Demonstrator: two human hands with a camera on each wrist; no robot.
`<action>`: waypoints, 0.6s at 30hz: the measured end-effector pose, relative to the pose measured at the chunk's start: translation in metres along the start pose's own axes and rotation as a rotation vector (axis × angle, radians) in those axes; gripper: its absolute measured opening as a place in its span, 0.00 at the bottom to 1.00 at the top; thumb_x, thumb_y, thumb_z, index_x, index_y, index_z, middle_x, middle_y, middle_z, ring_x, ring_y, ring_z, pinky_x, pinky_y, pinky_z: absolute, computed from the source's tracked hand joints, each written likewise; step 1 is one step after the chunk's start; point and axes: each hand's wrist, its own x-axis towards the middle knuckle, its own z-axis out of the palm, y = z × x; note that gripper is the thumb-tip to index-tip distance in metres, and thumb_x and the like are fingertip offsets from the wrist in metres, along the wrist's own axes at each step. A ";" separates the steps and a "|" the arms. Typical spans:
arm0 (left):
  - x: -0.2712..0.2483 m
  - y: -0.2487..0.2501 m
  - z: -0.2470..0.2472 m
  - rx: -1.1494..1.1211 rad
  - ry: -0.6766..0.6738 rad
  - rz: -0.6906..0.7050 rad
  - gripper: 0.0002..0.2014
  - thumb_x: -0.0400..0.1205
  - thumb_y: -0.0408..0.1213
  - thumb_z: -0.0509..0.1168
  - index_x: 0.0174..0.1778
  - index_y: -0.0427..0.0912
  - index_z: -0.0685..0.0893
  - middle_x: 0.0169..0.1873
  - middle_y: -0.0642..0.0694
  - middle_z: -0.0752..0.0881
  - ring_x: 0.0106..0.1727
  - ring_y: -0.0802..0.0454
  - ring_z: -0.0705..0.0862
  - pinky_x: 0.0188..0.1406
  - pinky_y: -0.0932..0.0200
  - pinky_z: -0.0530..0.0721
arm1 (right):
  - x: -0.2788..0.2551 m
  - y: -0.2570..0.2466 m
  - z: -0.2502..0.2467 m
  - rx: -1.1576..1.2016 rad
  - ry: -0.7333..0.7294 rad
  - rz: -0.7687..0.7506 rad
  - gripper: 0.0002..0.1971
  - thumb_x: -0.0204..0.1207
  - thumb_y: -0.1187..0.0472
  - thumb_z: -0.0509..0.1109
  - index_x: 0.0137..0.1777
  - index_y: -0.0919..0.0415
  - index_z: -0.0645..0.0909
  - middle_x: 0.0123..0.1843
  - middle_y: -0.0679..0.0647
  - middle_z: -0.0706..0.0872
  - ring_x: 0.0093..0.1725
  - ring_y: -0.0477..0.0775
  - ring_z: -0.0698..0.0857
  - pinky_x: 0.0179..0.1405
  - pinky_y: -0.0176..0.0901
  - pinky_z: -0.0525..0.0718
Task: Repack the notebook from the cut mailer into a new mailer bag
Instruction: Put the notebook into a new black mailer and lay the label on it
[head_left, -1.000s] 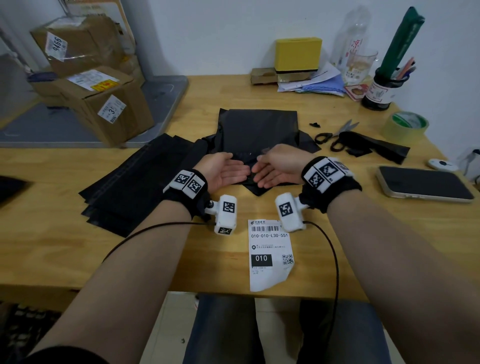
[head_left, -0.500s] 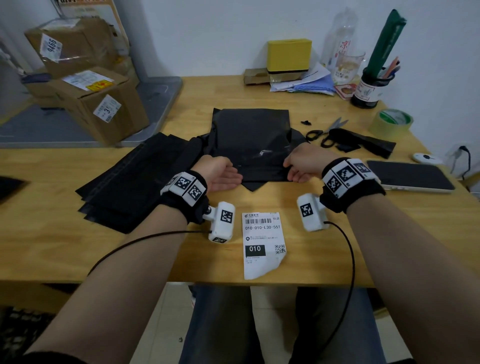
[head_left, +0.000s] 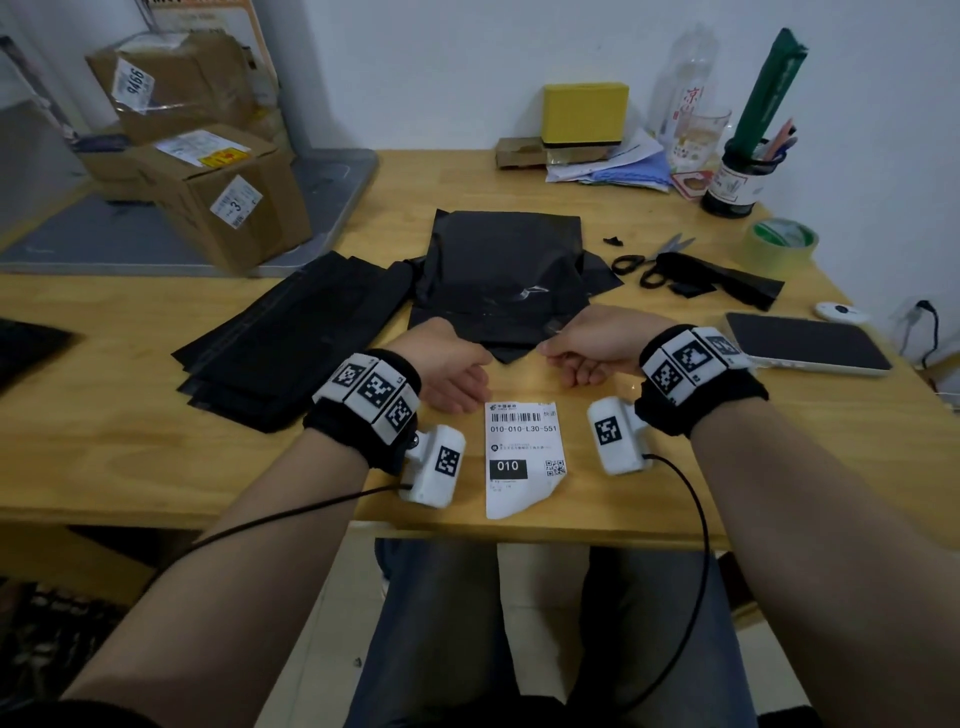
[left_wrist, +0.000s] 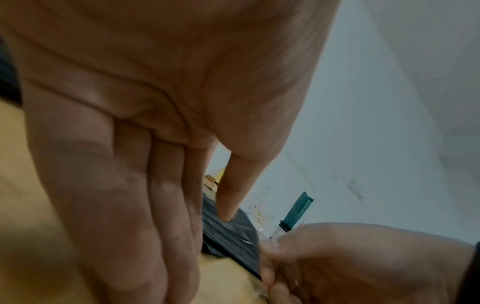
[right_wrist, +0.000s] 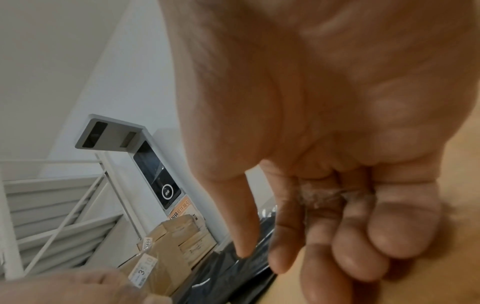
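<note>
The black mailer (head_left: 501, 275) lies flat on the wooden surface (head_left: 130, 452), in the middle, with both hands at its near edge. The notebook itself cannot be seen.

The left hand (head_left: 447, 364) sits at the near left corner of the mailer. In the left wrist view its fingers (left_wrist: 166, 205) lie straight and together, and the thumb tip presses down on the black plastic; nothing is gripped.

The right hand (head_left: 587, 343) is at the near right corner. In the right wrist view its fingers (right_wrist: 363, 236) are curled toward the palm, while the thumb reaches down to touch the mailer's edge. Whether plastic is pinched between thumb and fingers cannot be told.

A white label (head_left: 522, 457) lies on the surface between the two wrists. A stack of black bags (head_left: 280, 343) lies just left of the mailer, touching it. Scissors (head_left: 649, 260) and black offcuts (head_left: 727, 283) lie to the right, with a phone (head_left: 805, 348) nearer.
</note>
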 end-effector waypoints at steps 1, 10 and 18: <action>-0.001 0.000 0.002 0.023 0.011 0.010 0.17 0.86 0.43 0.65 0.53 0.30 0.87 0.39 0.39 0.93 0.35 0.46 0.91 0.35 0.57 0.89 | 0.000 -0.001 0.002 -0.011 0.008 -0.001 0.14 0.84 0.52 0.71 0.48 0.64 0.85 0.32 0.57 0.88 0.27 0.50 0.80 0.29 0.39 0.78; -0.014 -0.009 0.004 0.427 0.187 0.124 0.09 0.74 0.42 0.74 0.40 0.39 0.94 0.35 0.48 0.94 0.39 0.51 0.93 0.45 0.54 0.91 | -0.002 -0.001 0.008 -0.032 0.047 -0.010 0.13 0.85 0.52 0.70 0.49 0.64 0.85 0.32 0.56 0.86 0.26 0.49 0.77 0.25 0.36 0.75; -0.015 -0.009 0.008 0.430 0.150 0.117 0.10 0.76 0.43 0.76 0.45 0.41 0.94 0.38 0.51 0.94 0.42 0.52 0.93 0.34 0.65 0.83 | 0.000 0.001 0.010 -0.047 0.073 -0.012 0.15 0.84 0.51 0.71 0.50 0.64 0.87 0.33 0.55 0.88 0.26 0.48 0.77 0.27 0.37 0.75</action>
